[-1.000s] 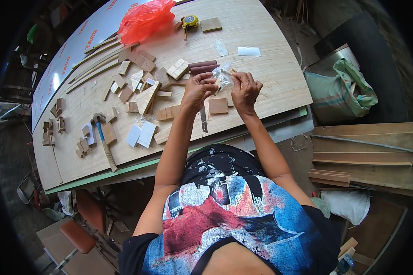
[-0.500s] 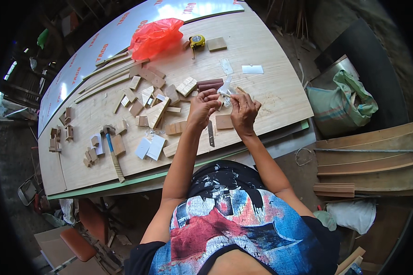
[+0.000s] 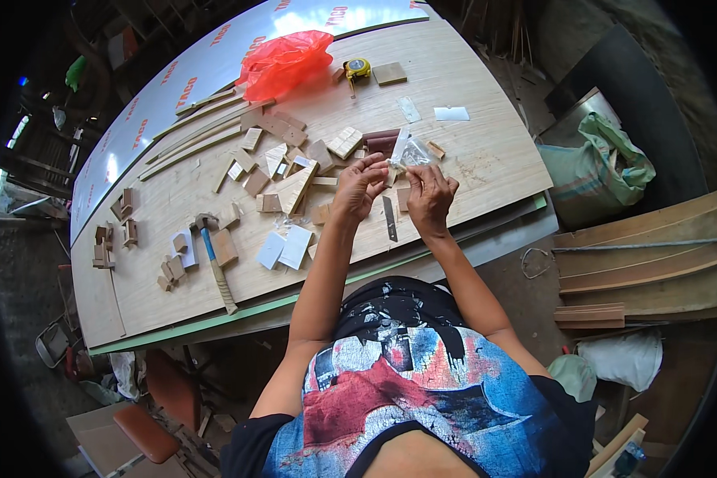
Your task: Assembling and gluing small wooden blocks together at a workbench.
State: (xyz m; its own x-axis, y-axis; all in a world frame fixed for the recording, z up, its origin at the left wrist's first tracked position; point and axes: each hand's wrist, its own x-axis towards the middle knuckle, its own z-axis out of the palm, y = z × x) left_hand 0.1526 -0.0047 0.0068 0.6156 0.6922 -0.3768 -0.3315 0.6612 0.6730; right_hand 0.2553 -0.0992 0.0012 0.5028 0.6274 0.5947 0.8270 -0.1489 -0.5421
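My left hand (image 3: 360, 190) is raised over the near right part of the table, its fingers curled into a pinch. Close beside it my right hand (image 3: 430, 195) also pinches, thumb against forefinger. Whatever lies between the fingertips is too small to make out. Just beyond the fingertips is a crumpled clear plastic bag (image 3: 417, 151) with a narrow white strip (image 3: 401, 146) beside it; whether a hand touches them I cannot tell. Dark reddish-brown wood pieces (image 3: 381, 140) lie behind. Below the hands rests a flat dark blade (image 3: 390, 218), with a brown block (image 3: 404, 199) partly hidden by my right hand.
Many wood offcuts (image 3: 297, 187) cover the middle of the plywood table (image 3: 486, 95). A hammer (image 3: 213, 259) and white cards (image 3: 295, 246) lie nearer the front edge. Farther back are a red plastic bag (image 3: 287, 64) and a yellow tape measure (image 3: 357, 68). A sack (image 3: 589, 171) stands right.
The whole scene has shifted slightly right in the picture. My hands stay pinched close together, and the clear plastic bag beyond them shows more spread out.
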